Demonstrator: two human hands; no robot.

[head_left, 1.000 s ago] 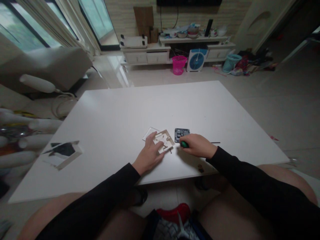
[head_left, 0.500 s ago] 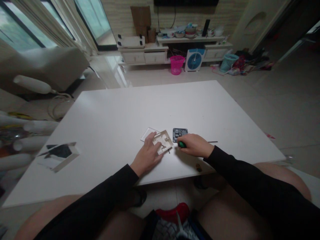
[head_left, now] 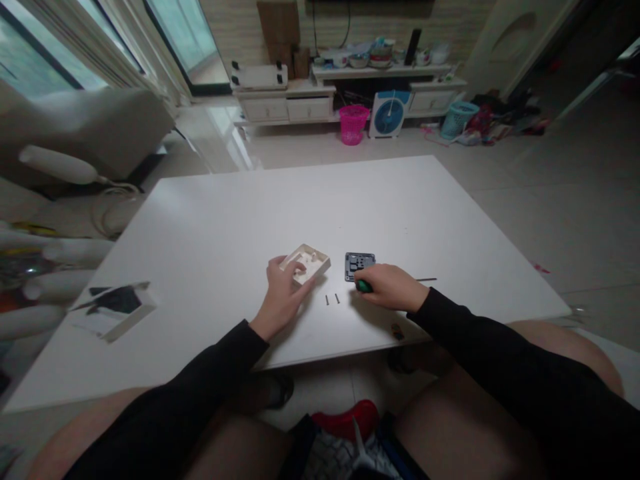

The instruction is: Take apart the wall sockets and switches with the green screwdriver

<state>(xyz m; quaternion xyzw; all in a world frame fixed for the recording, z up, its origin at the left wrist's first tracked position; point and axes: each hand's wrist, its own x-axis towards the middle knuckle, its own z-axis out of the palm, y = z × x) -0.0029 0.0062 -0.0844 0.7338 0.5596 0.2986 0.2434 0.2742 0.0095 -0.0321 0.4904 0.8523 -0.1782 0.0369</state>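
Note:
My left hand [head_left: 281, 293] grips a cream plastic switch housing [head_left: 306, 262], its thumb hooked inside and the piece raised a little at the near side. My right hand [head_left: 390, 288] is closed round a green-handled screwdriver [head_left: 364, 287], whose thin shaft sticks out to the right on the white table [head_left: 240, 220]. A small dark grey switch module [head_left: 359, 263] lies just beyond the right hand's knuckles. Two small screws [head_left: 332, 299] lie on the table between my hands.
An open white box with a dark inside [head_left: 113, 308] sits at the table's left. A small dark bit [head_left: 397, 330] lies near the front edge. Beyond the table are a pink basket [head_left: 352, 124], a fan [head_left: 389, 116] and a low cabinet [head_left: 305, 100].
My left hand has lifted and slid the cream housing to the left, which uncovers two screws on the table. The thin plate seen beneath it earlier no longer shows. The right hand has stayed put.

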